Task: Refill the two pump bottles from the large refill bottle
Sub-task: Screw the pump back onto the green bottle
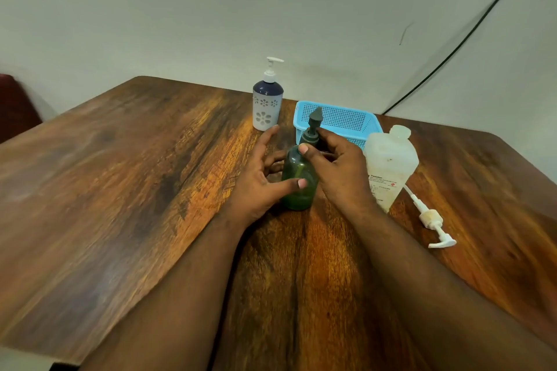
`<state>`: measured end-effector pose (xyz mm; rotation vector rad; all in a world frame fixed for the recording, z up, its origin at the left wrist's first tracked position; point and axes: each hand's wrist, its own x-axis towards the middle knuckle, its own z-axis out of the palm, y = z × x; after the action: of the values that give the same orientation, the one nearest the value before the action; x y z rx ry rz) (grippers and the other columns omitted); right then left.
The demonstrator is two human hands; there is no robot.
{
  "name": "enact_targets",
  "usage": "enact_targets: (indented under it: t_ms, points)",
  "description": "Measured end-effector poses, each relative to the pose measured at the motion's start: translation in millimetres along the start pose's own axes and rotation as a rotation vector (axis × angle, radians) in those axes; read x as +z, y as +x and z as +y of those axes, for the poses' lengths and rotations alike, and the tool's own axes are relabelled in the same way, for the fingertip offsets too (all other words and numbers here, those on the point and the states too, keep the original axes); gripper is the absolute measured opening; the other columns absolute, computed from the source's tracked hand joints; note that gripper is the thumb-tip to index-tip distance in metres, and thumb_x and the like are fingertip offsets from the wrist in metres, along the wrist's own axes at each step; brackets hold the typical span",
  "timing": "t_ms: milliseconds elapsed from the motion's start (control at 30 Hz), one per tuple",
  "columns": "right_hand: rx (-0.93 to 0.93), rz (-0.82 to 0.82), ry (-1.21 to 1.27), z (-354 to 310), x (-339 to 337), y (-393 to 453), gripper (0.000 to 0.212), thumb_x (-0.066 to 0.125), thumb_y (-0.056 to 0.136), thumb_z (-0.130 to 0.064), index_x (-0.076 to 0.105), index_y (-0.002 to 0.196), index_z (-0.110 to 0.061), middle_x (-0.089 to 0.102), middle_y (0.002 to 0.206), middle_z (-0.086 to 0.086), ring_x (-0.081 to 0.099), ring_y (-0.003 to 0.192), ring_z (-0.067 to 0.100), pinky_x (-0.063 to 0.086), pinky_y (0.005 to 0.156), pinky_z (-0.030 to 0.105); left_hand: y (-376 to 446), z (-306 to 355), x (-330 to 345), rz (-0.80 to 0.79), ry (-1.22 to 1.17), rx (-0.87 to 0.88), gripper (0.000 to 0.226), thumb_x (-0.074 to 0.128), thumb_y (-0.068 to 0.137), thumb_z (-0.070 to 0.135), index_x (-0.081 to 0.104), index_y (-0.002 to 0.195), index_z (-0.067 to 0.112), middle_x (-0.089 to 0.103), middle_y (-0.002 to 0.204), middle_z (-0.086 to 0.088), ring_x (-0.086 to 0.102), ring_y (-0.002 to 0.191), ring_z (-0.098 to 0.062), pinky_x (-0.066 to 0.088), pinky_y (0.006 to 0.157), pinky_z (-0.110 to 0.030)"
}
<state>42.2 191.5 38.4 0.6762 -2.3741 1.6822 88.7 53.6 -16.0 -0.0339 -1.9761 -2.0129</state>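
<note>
Two pump bottles stand on one wooden table [120,190]: a green one [297,187] and a white and navy one [266,107]. One large refill bottle [390,164]. One loose white pump [432,220] lying flat. One blue basket [340,120]. Two bare hands, left [259,178] and right [337,166], both at the green bottle. One black cable [470,33] runs along the wall.
</note>
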Motion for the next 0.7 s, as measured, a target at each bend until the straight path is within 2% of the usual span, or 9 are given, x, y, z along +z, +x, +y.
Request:
enact_targets:
  t_ms: [133,233,333,400,467,600,700]
  points:
    - [0.039,0.037,0.114,5.7,-2.6,-1.5,0.035,0.073,0.081,-0.025,0.064,0.115,-0.023,0.066,0.105,-0.017,0.062,0.104,0.003,0.054,0.092,0.034,1.0,0.9,-0.7,-0.065,-0.078,-0.038,0.11,0.086,0.062,0.01,0.026,0.149,0.044,0.063,0.133,-0.012,0.062,0.122,-0.024,0.049,0.103,-0.048]
    - [0.023,0.107,0.202,11.7,0.2,-5.3,0.034,0.078,0.076,-0.022,0.064,0.107,-0.019,0.07,0.104,-0.008,0.065,0.1,0.003,0.056,0.09,0.033,-0.8,4.4,1.4,-0.099,-0.085,-0.067,0.099,0.082,0.071,-0.001,0.034,0.146,0.039,0.06,0.137,-0.007,0.062,0.121,-0.017,0.052,0.1,-0.045]
    - [0.0,0.149,0.26,16.6,5.0,-5.5,0.034,0.081,0.073,-0.017,0.061,0.101,-0.019,0.07,0.102,-0.004,0.067,0.098,0.006,0.057,0.087,0.037,-2.9,6.3,2.6,-0.109,-0.061,-0.05,0.084,0.075,0.076,-0.008,0.042,0.145,0.026,0.062,0.135,0.001,0.06,0.123,-0.009,0.053,0.098,-0.031]
    - [-0.004,0.181,0.324,19.8,8.3,-5.4,0.035,0.082,0.071,-0.013,0.061,0.099,-0.016,0.071,0.1,0.0,0.068,0.096,0.011,0.057,0.086,0.04,-3.0,7.6,3.9,-0.106,-0.043,-0.041,0.073,0.073,0.077,-0.011,0.05,0.139,0.02,0.068,0.124,0.008,0.064,0.115,-0.002,0.056,0.088,-0.02]
    - [-0.016,0.22,0.39,22.8,10.2,-6.0,0.035,0.082,0.07,-0.011,0.062,0.098,-0.012,0.072,0.098,0.005,0.07,0.095,0.016,0.057,0.085,0.044,-3.3,8.8,5.4,-0.106,-0.016,-0.034,0.063,0.072,0.077,-0.013,0.056,0.127,0.022,0.073,0.108,0.015,0.068,0.104,0.003,0.055,0.076,-0.014]
    - [-0.015,0.202,0.481,26.0,9.6,-5.3,0.035,0.081,0.07,-0.008,0.062,0.097,-0.018,0.072,0.098,0.005,0.07,0.095,0.018,0.057,0.087,0.045,-0.5,7.6,6.3,-0.103,0.009,-0.022,0.058,0.073,0.075,-0.013,0.061,0.121,0.021,0.075,0.107,0.014,0.07,0.104,-0.004,0.054,0.08,-0.016]
    - [0.021,0.151,0.519,28.8,7.9,-5.5,0.045,0.08,0.071,-0.007,0.062,0.109,-0.022,0.071,0.105,0.002,0.068,0.102,0.016,0.055,0.09,0.041,0.0,9.3,6.1,-0.102,0.024,-0.016,0.057,0.074,0.075,-0.011,0.062,0.119,0.023,0.075,0.106,0.018,0.069,0.105,-0.001,0.054,0.079,-0.014]
